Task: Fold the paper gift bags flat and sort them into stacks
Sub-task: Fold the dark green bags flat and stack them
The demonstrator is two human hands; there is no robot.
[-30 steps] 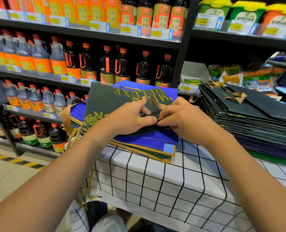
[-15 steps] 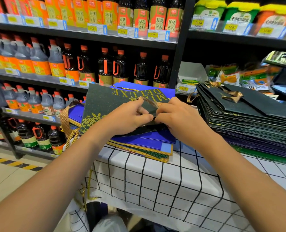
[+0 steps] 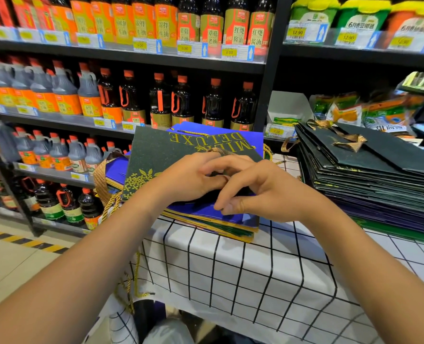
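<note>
A dark green gift bag (image 3: 156, 155) with gold "DELUXE" lettering lies tilted on top of a small stack of blue and gold bags (image 3: 218, 219). My left hand (image 3: 188, 180) holds the green bag's near edge with curled fingers. Beside it, fingers overlapping, my right hand (image 3: 253, 192) grips the same edge, thumb pressed at the bag's front. A gold ribbon handle (image 3: 218, 151) shows just beyond my knuckles. To the right a tall stack of flat dark bags (image 3: 369, 180) rests on the table.
The table wears a white cloth with a black grid (image 3: 243, 274). Behind it run shop shelves of sauce bottles (image 3: 161, 100). Gold cord handles (image 3: 111, 207) hang off the table's left edge. Tiled floor (image 3: 12, 259) lies to the left.
My right hand has slid left over the fingers of my left hand and its thumb has dropped to the bag's near edge. The green bag has settled slightly lower.
</note>
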